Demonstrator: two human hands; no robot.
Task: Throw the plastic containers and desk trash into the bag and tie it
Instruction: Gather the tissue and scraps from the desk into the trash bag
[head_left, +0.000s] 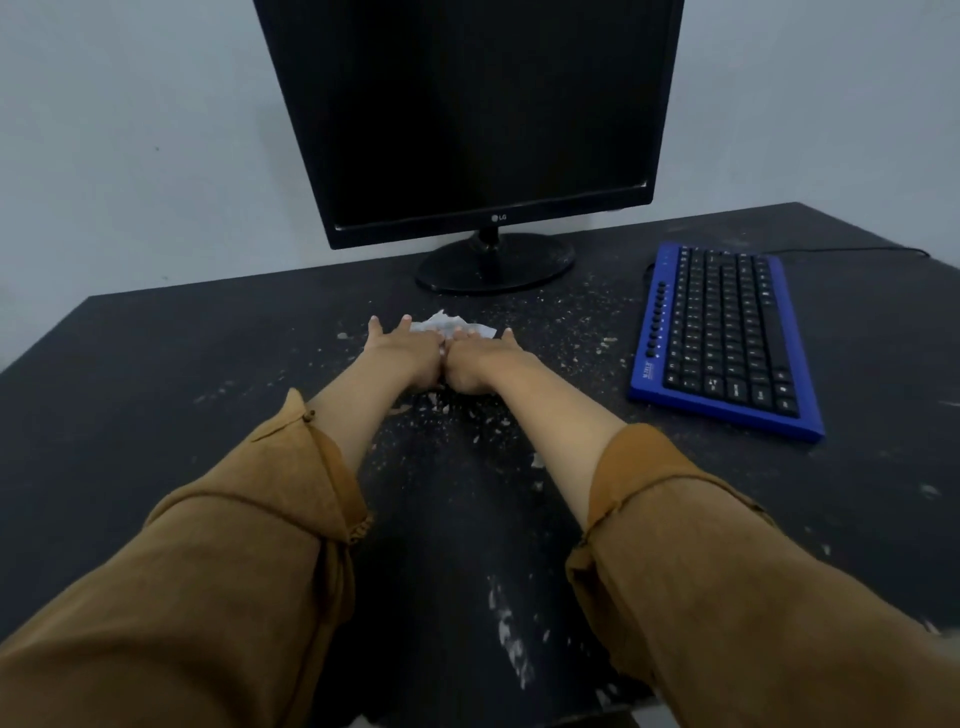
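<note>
Head view: nearest, two mustard-brown sleeves (208, 545) are seen pushed back from the forearms, above a black desk (156, 389). A streak of pale crumbs (511, 644) is scattered on the desk between the arms, and finer specks are spread farther out. Both arms are stretched forward. The left hand (402, 349) and the right hand (480, 356) are laid palm down, side by side and touching. Their fingers are held straight and somewhat apart, curled round nothing. A crumpled white paper scrap (441, 321) is pressed flat on the desk, partly under the fingertips, on the near side of the monitor base (496, 262). At the right, well apart from the hands, a blue keyboard (727, 338) with black keys is set at a slant. Farthest, a dark LG monitor (478, 104) is stood before a grey wall (130, 130).
</note>
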